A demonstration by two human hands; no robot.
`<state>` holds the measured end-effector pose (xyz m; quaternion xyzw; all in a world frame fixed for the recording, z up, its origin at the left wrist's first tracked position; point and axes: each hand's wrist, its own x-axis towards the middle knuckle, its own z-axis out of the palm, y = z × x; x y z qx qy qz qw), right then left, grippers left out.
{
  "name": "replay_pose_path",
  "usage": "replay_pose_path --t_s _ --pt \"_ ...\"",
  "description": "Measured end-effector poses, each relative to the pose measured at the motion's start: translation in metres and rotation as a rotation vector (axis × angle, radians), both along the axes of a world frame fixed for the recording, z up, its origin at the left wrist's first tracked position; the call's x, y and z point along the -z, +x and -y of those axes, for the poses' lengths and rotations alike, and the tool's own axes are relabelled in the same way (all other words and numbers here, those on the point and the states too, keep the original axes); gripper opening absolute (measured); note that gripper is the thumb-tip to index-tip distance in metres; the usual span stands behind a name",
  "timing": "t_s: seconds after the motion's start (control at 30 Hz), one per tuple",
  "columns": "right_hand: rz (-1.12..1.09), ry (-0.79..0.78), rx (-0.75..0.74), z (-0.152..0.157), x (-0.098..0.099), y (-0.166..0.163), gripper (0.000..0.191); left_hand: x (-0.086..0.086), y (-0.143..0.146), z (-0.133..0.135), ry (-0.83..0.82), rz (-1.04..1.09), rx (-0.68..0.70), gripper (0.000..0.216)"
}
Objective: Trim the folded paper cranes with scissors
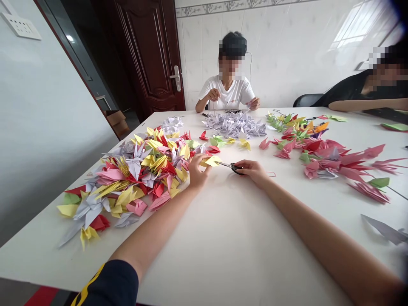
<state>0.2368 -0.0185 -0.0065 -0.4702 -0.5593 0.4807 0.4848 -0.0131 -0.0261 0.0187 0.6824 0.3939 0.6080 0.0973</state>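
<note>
My left hand [197, 171] pinches a yellow folded paper piece [211, 161] just above the white table [229, 238]. Close to its right, my right hand [251, 169] grips a pair of small black-handled scissors [232, 166], whose blades point left and touch the yellow piece. A large heap of folded paper cranes [134, 178] in yellow, red, pink and grey lies directly left of my left hand.
A pile of pale lilac cranes [234, 124] lies at the far side, in front of a seated person in white. Pink and red strung cranes [338, 163] spread on the right, near a second person's arm [366, 104]. A dark wooden door [153, 55] stands behind.
</note>
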Motion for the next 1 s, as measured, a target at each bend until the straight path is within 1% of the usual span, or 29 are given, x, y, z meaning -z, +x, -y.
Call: replay_pose_path --t_s 0.13,0.2,0.4,0.53,0.63,0.87,1.0 --pt "-0.044 -0.007 -0.010 0.002 -0.003 -0.002 0.040 -0.003 0.002 0.008 0.114 -0.086 0.017 0.032" --pt "-0.049 -0.011 -0.020 0.002 -0.003 -0.001 0.040 -0.004 0.004 0.011 0.144 -0.106 0.022 0.033" --pt "-0.045 -0.009 -0.016 0.000 0.000 0.000 0.041 -0.003 0.008 0.012 0.104 -0.123 -0.009 0.035" --pt "-0.031 0.004 -0.008 0.000 -0.002 0.000 0.044 -0.003 0.008 0.012 0.134 -0.122 0.015 0.036" --pt "-0.028 -0.001 -0.010 0.000 -0.001 0.000 0.045 -0.002 0.008 0.013 0.145 -0.138 -0.004 0.034" --pt "-0.075 -0.030 -0.026 -0.001 0.000 0.001 0.041 -0.001 0.008 0.012 0.177 -0.160 -0.021 0.029" --pt "-0.075 -0.043 -0.032 0.000 -0.002 0.001 0.040 -0.001 0.008 0.010 0.174 -0.117 0.008 0.027"
